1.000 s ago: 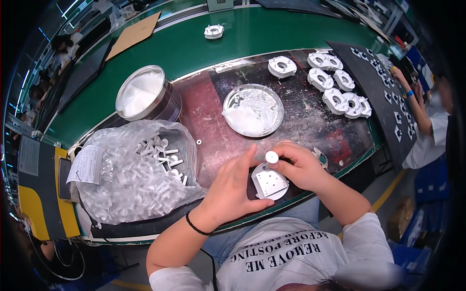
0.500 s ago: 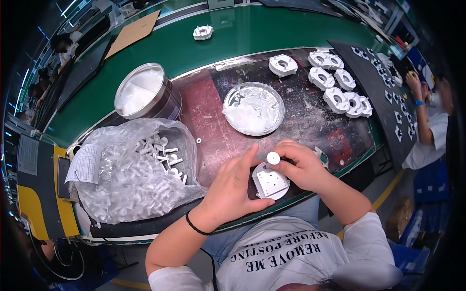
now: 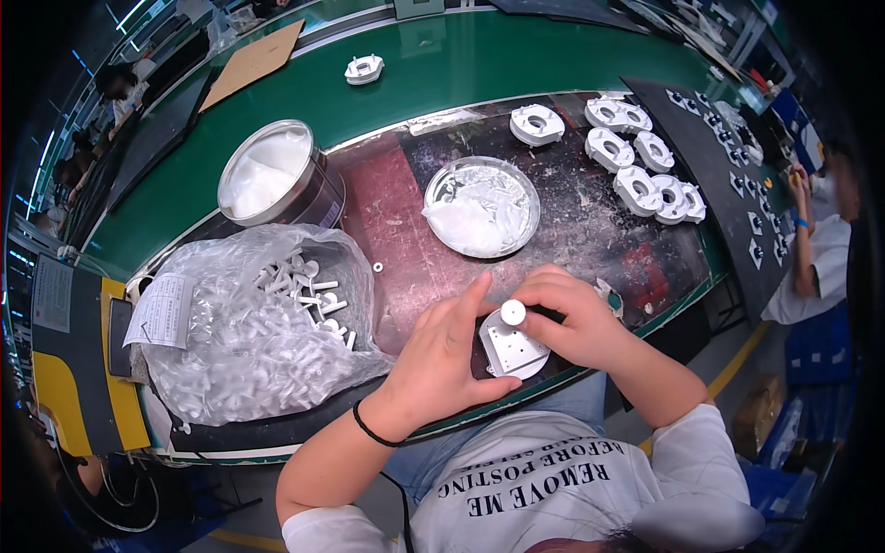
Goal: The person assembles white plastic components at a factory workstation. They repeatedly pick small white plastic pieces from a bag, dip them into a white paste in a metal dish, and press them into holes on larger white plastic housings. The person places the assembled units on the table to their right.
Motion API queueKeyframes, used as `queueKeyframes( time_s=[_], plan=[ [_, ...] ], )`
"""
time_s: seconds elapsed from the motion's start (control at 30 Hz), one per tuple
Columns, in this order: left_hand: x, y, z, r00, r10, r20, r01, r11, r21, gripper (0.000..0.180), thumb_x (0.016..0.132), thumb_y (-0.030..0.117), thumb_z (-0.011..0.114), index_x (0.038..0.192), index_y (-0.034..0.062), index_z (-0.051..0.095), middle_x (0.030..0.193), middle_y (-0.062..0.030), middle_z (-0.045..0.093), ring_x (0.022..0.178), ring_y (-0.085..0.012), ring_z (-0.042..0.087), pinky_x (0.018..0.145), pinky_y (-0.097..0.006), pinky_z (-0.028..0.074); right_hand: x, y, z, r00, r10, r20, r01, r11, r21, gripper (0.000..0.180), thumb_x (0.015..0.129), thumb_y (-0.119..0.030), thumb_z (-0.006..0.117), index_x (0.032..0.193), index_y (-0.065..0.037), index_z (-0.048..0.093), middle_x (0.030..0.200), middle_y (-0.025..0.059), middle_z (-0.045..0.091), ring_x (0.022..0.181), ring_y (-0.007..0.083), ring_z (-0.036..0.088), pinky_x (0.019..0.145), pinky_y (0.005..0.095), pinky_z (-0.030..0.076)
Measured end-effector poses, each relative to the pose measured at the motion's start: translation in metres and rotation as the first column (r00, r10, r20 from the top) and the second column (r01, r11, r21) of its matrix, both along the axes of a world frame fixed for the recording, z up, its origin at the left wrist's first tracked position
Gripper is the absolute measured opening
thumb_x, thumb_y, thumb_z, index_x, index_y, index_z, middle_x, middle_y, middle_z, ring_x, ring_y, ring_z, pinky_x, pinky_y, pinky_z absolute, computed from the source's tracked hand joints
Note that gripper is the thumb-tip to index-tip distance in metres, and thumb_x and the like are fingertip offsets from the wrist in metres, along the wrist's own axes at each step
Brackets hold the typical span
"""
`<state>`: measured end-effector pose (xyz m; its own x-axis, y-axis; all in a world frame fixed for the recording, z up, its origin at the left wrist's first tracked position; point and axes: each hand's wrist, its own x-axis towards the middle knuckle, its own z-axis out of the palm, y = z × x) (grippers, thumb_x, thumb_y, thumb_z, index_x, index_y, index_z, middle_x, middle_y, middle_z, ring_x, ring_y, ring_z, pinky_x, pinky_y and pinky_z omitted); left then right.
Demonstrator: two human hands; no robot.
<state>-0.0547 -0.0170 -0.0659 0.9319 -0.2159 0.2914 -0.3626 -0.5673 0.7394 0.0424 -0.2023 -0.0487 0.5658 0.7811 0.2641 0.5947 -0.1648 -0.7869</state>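
A round white plastic housing point(image 3: 516, 353) with small holes in its flat face stands at the table's near edge. My left hand point(image 3: 442, 355) grips it from the left, thumb along its near side and fingers by its far-left side. My right hand point(image 3: 573, 318) pinches a white plastic pin with a round flat head point(image 3: 513, 311) over the housing's far part. The pin's lower end is hidden, so I cannot tell how deep it sits. To the left, a clear plastic bag point(image 3: 249, 341) is full of similar white pins.
A metal dish point(image 3: 525, 241) holding whitish grease lies ahead, and an open tin point(image 3: 224, 205) stands far left. Several white housings point(image 3: 638, 189) are grouped far right. A small white ring point(image 3: 378, 267) lies beside the bag. Another white part point(image 3: 364, 70) rests on the green belt point(image 3: 461, 55). A co-worker point(image 3: 816, 249) is at right.
The pin's head has shifted slightly left and toward me in my right hand. The white part on the green belt has moved left. The co-worker's arm has moved. My left hand stays put.
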Motion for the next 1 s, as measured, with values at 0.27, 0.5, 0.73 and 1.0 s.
queueKeyframes(
  time_s=[0.27, 0.5, 0.73, 1.0],
  plan=[
    [0.002, -0.004, -0.006, 0.996, -0.011, 0.085, 0.011, 1.000, 0.002, 0.116, 0.058, 0.026, 0.082, 0.143, 0.0048, 0.005, 0.117, -0.0151, 0.053, 0.108, -0.0351, 0.050, 0.094, -0.047, 0.035, 0.004, -0.051, -0.005, 0.944, -0.279, -0.178, 0.294, 0.953, 0.067, 0.032, 0.071, 0.002, 0.057, 0.103, 0.000, 0.062, 0.092, 0.0098, 0.063, 0.089, 0.0214, 0.056, 0.080, 0.0314, 0.043],
    [0.045, 0.010, 0.052, 0.990, 0.132, 0.055, -0.136, 0.988, 0.076, 0.115, 0.061, 0.024, 0.082, 0.142, 0.0034, 0.003, 0.110, -0.0219, 0.058, 0.101, -0.0354, 0.058, 0.091, -0.042, 0.042, 0.008, -0.094, -0.027, 0.896, -0.445, -0.005, 0.440, 0.885, 0.151, 0.023, 0.071, 0.002, 0.058, 0.093, 0.000, 0.063, 0.085, 0.0099, 0.061, 0.081, 0.0233, 0.056, 0.072, 0.0324, 0.044],
    [0.244, 0.065, 0.055, 0.814, 0.567, 0.128, -0.580, 0.806, 0.116, 0.107, 0.060, 0.028, 0.080, 0.138, -0.0044, 0.014, 0.101, -0.0252, 0.061, 0.095, -0.0378, 0.061, 0.085, -0.038, 0.048, 0.016, -0.087, -0.020, 0.930, -0.364, 0.059, 0.343, 0.912, 0.226, 0.014, 0.072, -0.001, 0.060, 0.086, -0.002, 0.064, 0.078, 0.0090, 0.062, 0.072, 0.0247, 0.057, 0.067, 0.0335, 0.045],
    [0.326, 0.119, 0.004, 0.640, 0.765, -0.073, -0.749, 0.642, 0.167, 0.126, 0.055, 0.058, 0.077, 0.145, 0.0077, 0.005, 0.129, -0.0212, 0.047, 0.125, -0.0356, 0.038, 0.107, -0.046, 0.018, 0.023, -0.100, -0.024, 0.945, -0.328, -0.001, 0.310, 0.893, 0.326, 0.011, 0.072, -0.002, 0.060, 0.081, -0.004, 0.065, 0.077, 0.0084, 0.064, 0.069, 0.0249, 0.060, 0.067, 0.0344, 0.046]
  ],
)
